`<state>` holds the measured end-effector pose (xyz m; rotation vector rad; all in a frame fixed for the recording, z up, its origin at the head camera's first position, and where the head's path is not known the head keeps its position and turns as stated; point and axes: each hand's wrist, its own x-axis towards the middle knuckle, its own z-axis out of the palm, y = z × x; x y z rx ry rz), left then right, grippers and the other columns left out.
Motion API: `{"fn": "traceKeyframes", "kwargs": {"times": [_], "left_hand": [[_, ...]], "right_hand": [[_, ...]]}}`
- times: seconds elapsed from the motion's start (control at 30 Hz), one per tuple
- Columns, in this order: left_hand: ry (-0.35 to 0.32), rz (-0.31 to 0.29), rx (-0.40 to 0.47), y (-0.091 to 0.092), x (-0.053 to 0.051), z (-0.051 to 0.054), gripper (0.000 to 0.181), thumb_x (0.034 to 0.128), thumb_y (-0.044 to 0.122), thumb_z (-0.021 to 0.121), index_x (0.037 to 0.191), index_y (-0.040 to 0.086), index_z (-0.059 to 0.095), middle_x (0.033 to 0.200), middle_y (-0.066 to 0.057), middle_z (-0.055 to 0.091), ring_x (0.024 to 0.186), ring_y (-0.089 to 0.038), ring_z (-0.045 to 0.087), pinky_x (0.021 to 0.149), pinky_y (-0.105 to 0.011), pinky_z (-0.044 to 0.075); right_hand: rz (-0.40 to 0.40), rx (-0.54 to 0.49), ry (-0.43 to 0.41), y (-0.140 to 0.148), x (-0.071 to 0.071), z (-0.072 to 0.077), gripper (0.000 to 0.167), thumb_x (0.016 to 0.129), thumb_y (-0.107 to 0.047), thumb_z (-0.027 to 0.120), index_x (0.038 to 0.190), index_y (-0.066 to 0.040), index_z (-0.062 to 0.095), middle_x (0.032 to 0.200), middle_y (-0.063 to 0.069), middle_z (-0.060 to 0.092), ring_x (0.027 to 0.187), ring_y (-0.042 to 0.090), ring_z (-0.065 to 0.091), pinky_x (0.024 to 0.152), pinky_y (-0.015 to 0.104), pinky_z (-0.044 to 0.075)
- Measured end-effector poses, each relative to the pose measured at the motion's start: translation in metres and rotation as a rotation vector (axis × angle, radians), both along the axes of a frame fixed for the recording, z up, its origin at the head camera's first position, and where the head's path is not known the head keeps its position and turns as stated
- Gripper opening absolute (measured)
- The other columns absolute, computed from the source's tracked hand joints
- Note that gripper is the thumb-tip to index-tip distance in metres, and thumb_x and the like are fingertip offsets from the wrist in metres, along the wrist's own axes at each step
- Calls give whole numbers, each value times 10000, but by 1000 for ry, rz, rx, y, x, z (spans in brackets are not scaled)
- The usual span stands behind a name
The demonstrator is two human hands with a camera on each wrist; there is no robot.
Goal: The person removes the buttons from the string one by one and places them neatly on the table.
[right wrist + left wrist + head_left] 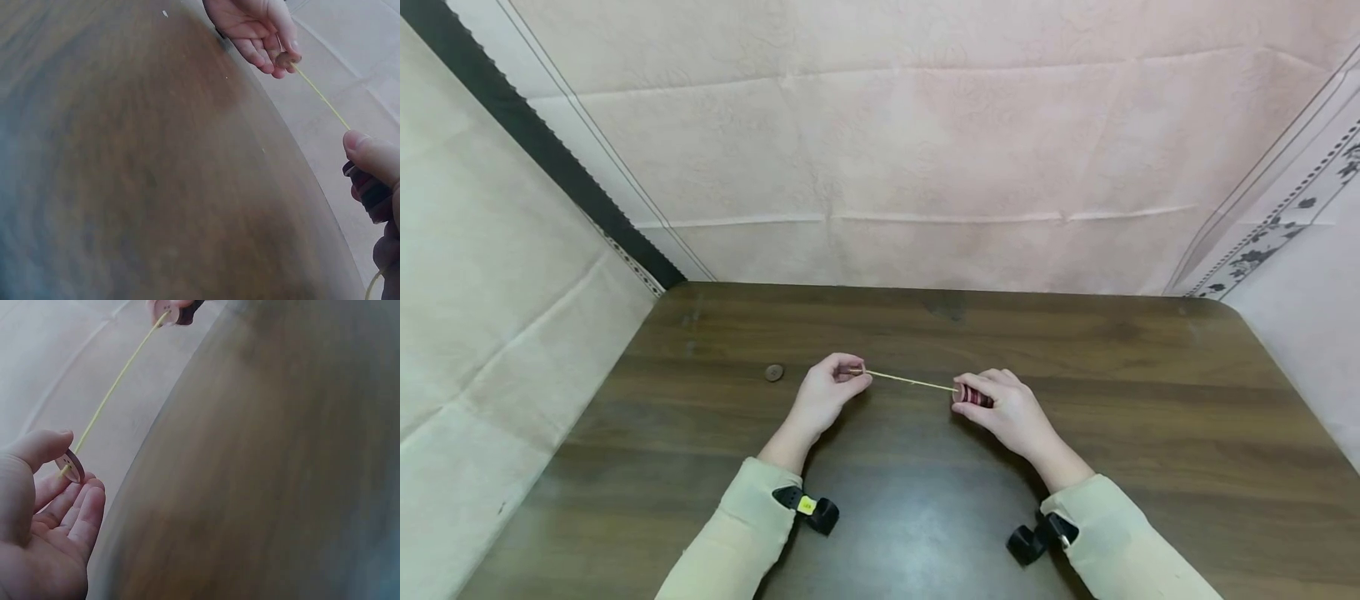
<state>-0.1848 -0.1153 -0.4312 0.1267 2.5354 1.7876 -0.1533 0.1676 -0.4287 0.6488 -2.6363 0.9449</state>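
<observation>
Between thumb and fingers, my left hand (822,398) pinches a round wooden button (75,467) with small holes. A thin yellow string (910,382) runs through that button and stretches taut across to the right. There my right hand (1018,417) grips a stack of buttons (974,396) in pinkish and dark red-brown tones, its flat face turned to the left hand. In the right wrist view the stack (374,195) sits under the thumb, and a loose yellow strand (374,284) hangs below the hand. Both hands are held over the table.
A single brown button (774,372) lies on the dark wooden table (910,500), left of the left hand. Pale creased cloth (925,150) hangs behind the table's far edge. Each sleeve carries a black wrist camera (823,516).
</observation>
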Motion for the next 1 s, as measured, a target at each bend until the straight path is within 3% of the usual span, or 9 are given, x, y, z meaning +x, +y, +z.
{"fn": "traceKeyframes", "kwargs": {"times": [0.2,0.37,0.57,0.73,1.0], "left_hand": [[18,43,-8,-12,0,-2,308,820,131,718,1089,11,627,992,-90,642,935,-221,615,838,-373,480],[25,38,-12,-18,0,-3,310,823,126,715,1094,6,621,1000,-97,639,938,-222,613,838,-354,478],[34,49,-26,-30,-2,0,314,834,132,708,1104,3,613,1014,-106,634,943,-228,606,829,-336,476],[54,59,-136,-46,-2,6,299,843,177,703,1097,44,621,1019,-88,635,929,-221,589,830,-362,471],[175,125,-380,-69,-5,7,293,856,227,690,1082,49,635,1004,-86,615,901,-229,571,814,-384,478]], "right_hand": [[3,-3,23,0,-1,-1,336,757,-236,784,1064,-123,707,908,-30,638,848,164,527,691,352,458],[7,-14,63,1,-2,-3,337,736,-207,801,1045,-108,714,907,-17,643,853,181,543,697,363,467],[5,-9,54,1,-2,-4,333,744,-216,796,1048,-111,711,900,-24,642,837,165,532,692,349,457],[4,-11,57,1,-1,-4,332,741,-220,798,1043,-113,713,898,-24,642,852,178,542,700,362,463],[8,-24,92,0,-1,-5,340,731,-239,802,1030,-104,713,898,-20,638,844,184,541,685,361,459]]}}
